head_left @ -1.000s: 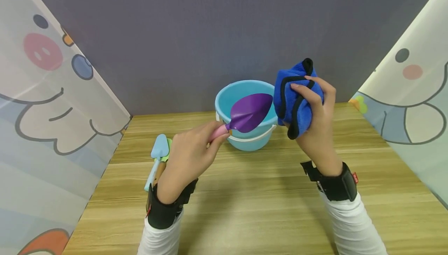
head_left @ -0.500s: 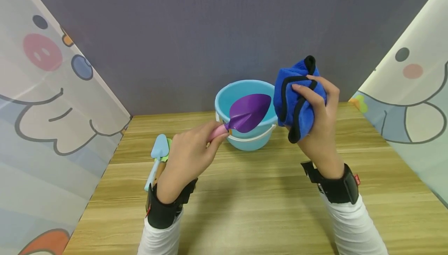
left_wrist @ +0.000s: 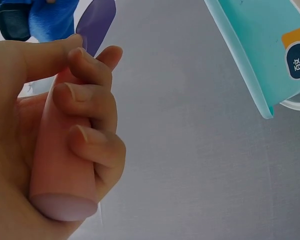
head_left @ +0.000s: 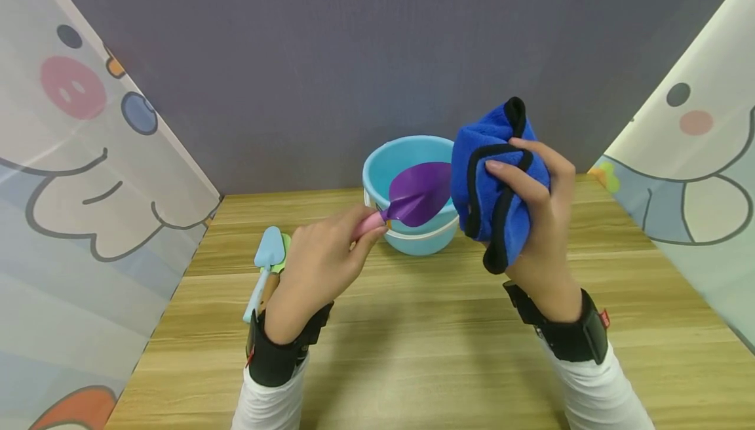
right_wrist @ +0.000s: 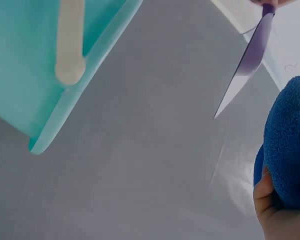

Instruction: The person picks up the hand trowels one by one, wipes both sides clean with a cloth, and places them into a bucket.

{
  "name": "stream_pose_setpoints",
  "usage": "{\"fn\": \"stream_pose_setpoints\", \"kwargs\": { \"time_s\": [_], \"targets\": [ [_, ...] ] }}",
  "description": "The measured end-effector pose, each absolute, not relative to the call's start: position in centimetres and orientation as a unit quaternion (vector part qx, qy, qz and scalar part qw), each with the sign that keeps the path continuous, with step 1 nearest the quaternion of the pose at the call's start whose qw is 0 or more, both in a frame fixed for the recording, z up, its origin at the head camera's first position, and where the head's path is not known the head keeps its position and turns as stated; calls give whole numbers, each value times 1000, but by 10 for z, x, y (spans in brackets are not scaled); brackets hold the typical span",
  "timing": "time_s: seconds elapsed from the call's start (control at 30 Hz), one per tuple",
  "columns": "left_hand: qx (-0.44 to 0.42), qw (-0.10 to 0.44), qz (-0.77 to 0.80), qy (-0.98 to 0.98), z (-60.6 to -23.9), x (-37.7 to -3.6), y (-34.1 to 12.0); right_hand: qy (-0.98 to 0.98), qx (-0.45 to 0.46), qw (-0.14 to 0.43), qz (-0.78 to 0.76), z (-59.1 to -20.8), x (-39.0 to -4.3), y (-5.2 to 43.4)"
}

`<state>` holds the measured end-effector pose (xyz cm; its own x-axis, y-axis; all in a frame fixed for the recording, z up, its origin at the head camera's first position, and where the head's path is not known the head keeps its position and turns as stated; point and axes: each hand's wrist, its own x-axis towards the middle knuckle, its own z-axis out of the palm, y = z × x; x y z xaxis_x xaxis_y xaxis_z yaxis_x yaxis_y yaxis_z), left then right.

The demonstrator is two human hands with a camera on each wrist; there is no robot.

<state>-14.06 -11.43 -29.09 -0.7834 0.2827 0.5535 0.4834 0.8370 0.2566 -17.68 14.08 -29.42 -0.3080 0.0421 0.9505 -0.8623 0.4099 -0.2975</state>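
Note:
My left hand [head_left: 321,266] grips the pink handle [left_wrist: 65,155] of a purple trowel [head_left: 420,194], its blade pointing right and raised in front of the bucket. In the left wrist view the fingers wrap round that handle. Bunched in my right hand [head_left: 545,220] is a blue cloth [head_left: 495,181] with black edging, close to the blade's tip. From the head it covers the tip, but the right wrist view shows a gap between cloth [right_wrist: 290,145] and blade [right_wrist: 252,55]. Behind both stands a light blue bucket [head_left: 383,164] with a white handle.
On the wooden table [head_left: 413,351], left of my left hand, lie a light blue trowel [head_left: 270,250] and a green tool [head_left: 286,253] with a brown handle, partly hidden. A grey wall [head_left: 354,56] rises behind the bucket. Cartoon-printed panels [head_left: 77,174] stand on both sides.
My right hand has come slightly nearer and lower with the cloth, which now overlaps the trowel's tip from the head. The left hand and the trowel have hardly moved.

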Motion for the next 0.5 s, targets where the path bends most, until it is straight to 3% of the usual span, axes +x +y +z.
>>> {"fn": "stream_pose_setpoints", "kwargs": {
  "time_s": [0.2,0.5],
  "targets": [
    [-206,247,-194,-927,-291,-140,-114,-667,343,501,431,-299,-172,131],
    [-214,257,-182,-925,-292,-141,-113,-687,417,438,403,-310,-166,119]
  ]
}}
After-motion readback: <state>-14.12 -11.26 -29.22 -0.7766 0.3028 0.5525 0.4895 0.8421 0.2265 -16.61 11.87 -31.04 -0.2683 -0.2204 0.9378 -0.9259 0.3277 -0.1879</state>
